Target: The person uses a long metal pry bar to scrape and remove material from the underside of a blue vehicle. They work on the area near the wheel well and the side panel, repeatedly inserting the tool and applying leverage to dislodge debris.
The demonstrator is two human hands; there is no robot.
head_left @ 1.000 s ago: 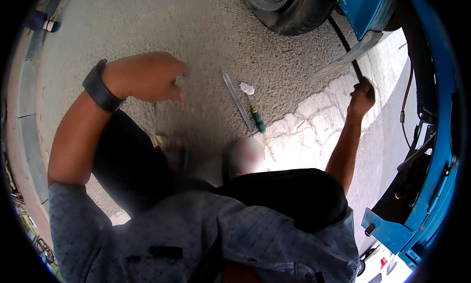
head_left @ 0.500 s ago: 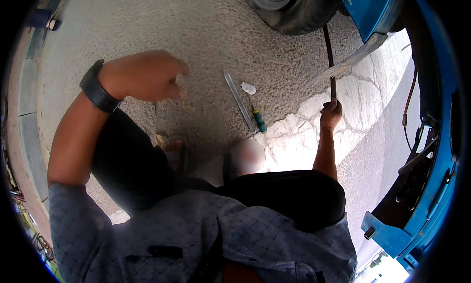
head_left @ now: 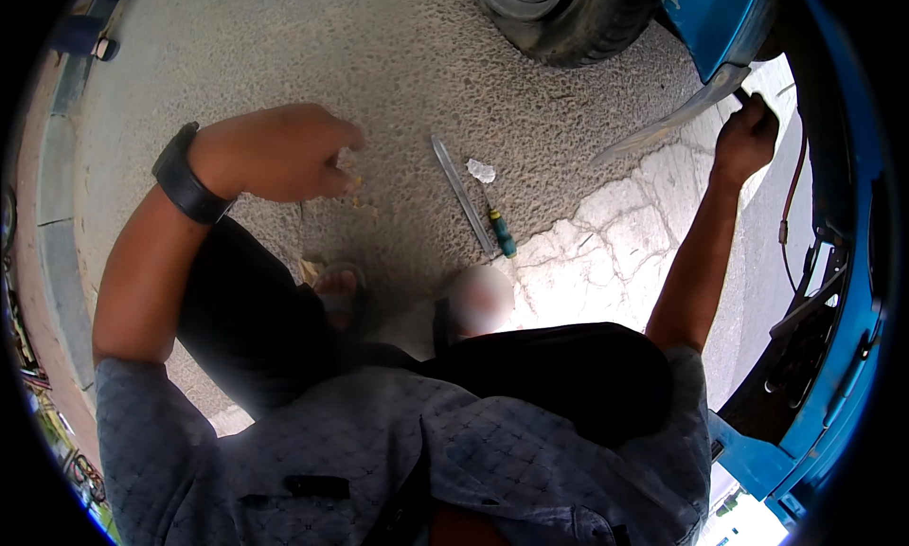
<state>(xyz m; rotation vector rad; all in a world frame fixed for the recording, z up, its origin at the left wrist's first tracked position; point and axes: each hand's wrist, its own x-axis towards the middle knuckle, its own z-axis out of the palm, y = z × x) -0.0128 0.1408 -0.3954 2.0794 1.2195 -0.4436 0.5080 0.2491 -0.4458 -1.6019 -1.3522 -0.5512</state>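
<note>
My right hand [head_left: 746, 139] is closed round a dark metal bar [head_left: 740, 95] beside the blue vehicle's lower edge. Only a short piece of that bar shows; the flap and my fingers hide the rest. Over the asphalt at left hovers my left hand [head_left: 275, 148], thumb and forefinger apart with a gap between them, and nothing visible in it. A flat grey metal bar [head_left: 459, 194] lies on the ground between my hands. Beside it are a screwdriver with a green handle [head_left: 502, 233] and a crumpled clear scrap [head_left: 481, 171].
A black tyre [head_left: 606, 25] stands at the top, next to a blue body panel [head_left: 710, 20] with a worn pale flap [head_left: 672, 120] hanging below. The blue vehicle frame [head_left: 857, 357] runs down the right side. A kerb [head_left: 62, 281] lines the left; another person's foot [head_left: 104, 49] shows at upper left.
My right hand has swung up and to the right with the dark bar, which no longer crosses the ground below the tyre. My left hand has barely moved.
</note>
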